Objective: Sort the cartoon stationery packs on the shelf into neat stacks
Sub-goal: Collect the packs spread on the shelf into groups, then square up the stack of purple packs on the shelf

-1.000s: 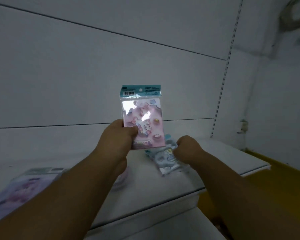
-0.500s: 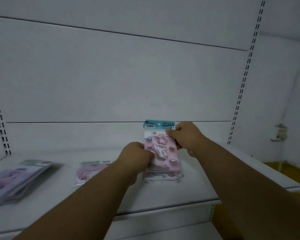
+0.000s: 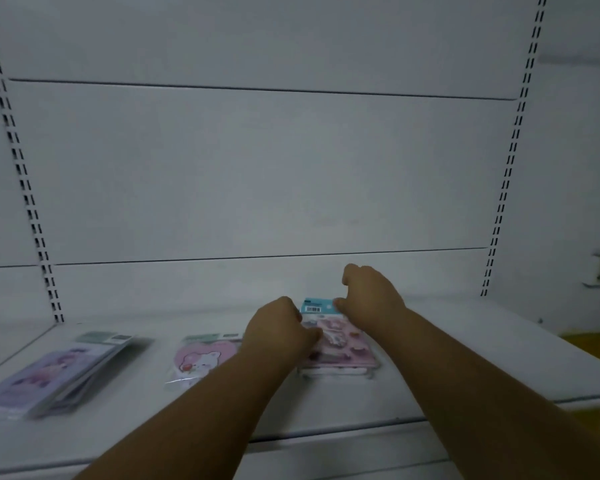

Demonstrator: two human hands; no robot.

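A pink cartoon pack (image 3: 343, 344) with a teal header lies flat on top of a small stack on the white shelf (image 3: 465, 362), right of centre. My left hand (image 3: 279, 332) grips its left edge with curled fingers. My right hand (image 3: 371, 296) pinches the pack's top right corner at the header. Further left lies a pink bear pack (image 3: 201, 360), partly hidden by my left forearm. A stack of purple packs (image 3: 56, 372) sits at the far left of the shelf.
The white back panel (image 3: 257, 168) rises behind the shelf, with slotted uprights (image 3: 25, 188) left and right. A yellow floor strip (image 3: 593, 348) shows at the right, past the shelf end. A lower shelf edge (image 3: 326, 441) runs below.
The pink pack went from held upright in my left hand to lying flat on the right-hand stack. My right hand moved from the stack up to the pack's header. The view shifted left.
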